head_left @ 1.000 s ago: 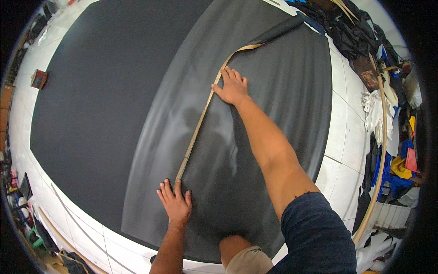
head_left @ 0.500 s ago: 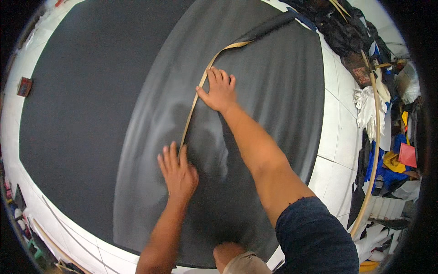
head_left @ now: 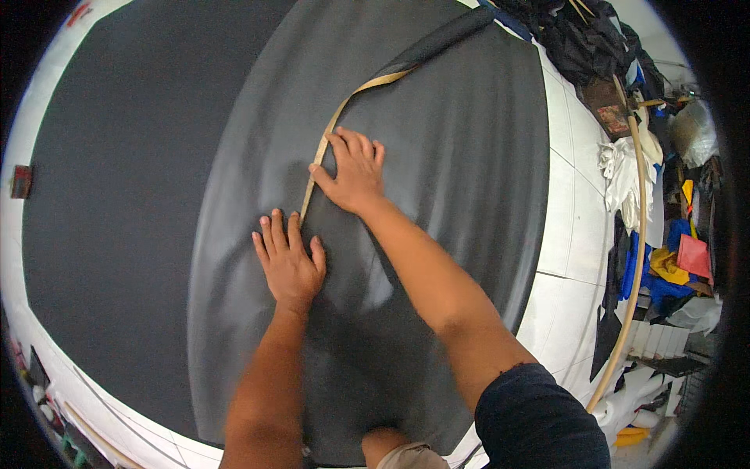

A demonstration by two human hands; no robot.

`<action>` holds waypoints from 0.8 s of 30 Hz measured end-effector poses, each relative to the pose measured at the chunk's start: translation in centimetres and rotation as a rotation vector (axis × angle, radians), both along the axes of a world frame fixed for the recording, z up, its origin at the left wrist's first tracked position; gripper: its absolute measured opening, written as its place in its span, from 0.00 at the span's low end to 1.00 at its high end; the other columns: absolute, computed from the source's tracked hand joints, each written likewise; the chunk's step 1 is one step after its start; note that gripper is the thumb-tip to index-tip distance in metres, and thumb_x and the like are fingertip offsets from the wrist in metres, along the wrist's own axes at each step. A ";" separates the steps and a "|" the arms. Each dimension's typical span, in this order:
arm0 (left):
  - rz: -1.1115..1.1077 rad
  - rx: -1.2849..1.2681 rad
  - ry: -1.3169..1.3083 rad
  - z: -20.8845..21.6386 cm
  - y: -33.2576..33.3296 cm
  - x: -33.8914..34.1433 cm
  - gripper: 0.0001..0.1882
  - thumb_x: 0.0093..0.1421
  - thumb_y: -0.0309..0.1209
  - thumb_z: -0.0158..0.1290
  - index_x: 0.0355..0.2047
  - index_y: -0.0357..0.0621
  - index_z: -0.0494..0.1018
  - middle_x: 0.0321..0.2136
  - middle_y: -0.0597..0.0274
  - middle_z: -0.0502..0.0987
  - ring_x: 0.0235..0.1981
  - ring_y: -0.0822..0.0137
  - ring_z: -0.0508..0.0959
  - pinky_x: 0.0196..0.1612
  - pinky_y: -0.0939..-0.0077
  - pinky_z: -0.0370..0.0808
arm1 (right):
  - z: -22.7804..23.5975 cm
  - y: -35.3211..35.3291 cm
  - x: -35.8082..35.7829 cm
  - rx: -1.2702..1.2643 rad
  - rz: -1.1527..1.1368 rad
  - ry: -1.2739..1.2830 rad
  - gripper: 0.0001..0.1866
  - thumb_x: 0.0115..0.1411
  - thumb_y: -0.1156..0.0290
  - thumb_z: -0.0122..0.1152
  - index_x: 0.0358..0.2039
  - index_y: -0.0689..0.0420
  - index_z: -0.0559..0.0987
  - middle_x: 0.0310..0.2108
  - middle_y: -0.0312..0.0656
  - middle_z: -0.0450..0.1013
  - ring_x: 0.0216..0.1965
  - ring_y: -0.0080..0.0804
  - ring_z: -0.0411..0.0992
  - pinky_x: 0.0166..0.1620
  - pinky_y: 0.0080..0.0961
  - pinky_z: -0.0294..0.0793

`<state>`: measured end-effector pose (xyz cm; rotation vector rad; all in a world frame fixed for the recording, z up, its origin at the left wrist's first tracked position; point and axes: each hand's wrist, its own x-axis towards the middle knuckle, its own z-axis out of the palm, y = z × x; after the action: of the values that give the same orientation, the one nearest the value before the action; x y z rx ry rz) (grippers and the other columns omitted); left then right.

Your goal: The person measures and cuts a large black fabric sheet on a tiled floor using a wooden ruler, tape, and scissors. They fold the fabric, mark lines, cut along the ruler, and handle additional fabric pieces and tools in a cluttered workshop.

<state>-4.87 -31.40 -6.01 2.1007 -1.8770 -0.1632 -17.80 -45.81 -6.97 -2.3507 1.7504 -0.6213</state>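
A large black sheet (head_left: 437, 156) with a dull sheen lies over a darker black sheet (head_left: 125, 195) on the floor. Along its middle runs a narrow tan strip (head_left: 341, 109), bending right at the far end beside a long black fold (head_left: 445, 37). My right hand (head_left: 355, 172) rests on the sheet with fingers apart, its thumb and fingertips at the strip. Nearer to me, my left hand (head_left: 289, 262) is spread palm-down, its fingertips by the strip's near end. Whatever lies beneath the palms is hidden.
White floor tiles (head_left: 558, 227) border the sheets. On the right, a long curved wooden stick (head_left: 642, 203) lies by heaped fabric scraps, including a white cloth (head_left: 619, 172) and a red piece (head_left: 694, 256). A small dark red block (head_left: 22, 181) sits at the left edge. My knee (head_left: 384, 444) shows below.
My left hand has slid forward and flattened with fingers spread, coming closer to the right hand. My right hand stays spread on the strip. The view has shifted slightly.
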 end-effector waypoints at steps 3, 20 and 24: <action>0.011 0.032 -0.005 -0.1 -0.2 0.6 0.27 0.59 0.40 0.48 0.57 0.42 0.63 0.61 0.44 0.60 0.65 0.44 0.55 0.66 0.46 0.46 | 0.2 -3.0 -0.8 0.009 -0.073 -0.099 0.25 0.57 0.52 0.56 0.53 0.50 0.73 0.57 0.45 0.62 0.58 0.46 0.58 0.58 0.48 0.54; 0.002 0.136 0.062 -0.2 -0.5 0.8 0.28 0.58 0.41 0.49 0.57 0.41 0.64 0.62 0.43 0.58 0.66 0.42 0.52 0.66 0.43 0.44 | 3.1 -26.1 -7.2 0.253 -0.333 0.209 0.39 0.56 0.50 0.54 0.67 0.36 0.54 0.67 0.48 0.49 0.67 0.52 0.49 0.63 0.60 0.52; 0.011 0.182 0.079 -0.1 -0.5 0.7 0.28 0.57 0.42 0.48 0.56 0.42 0.65 0.61 0.43 0.58 0.66 0.42 0.52 0.66 0.42 0.44 | 3.0 -29.1 -6.2 0.328 -0.292 0.284 0.42 0.51 0.45 0.57 0.67 0.34 0.54 0.70 0.43 0.44 0.69 0.52 0.43 0.64 0.62 0.47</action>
<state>-4.19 -31.85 -6.12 2.1855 -1.8666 -0.4226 -23.99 -74.94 -3.99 -2.0538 2.1455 -0.0182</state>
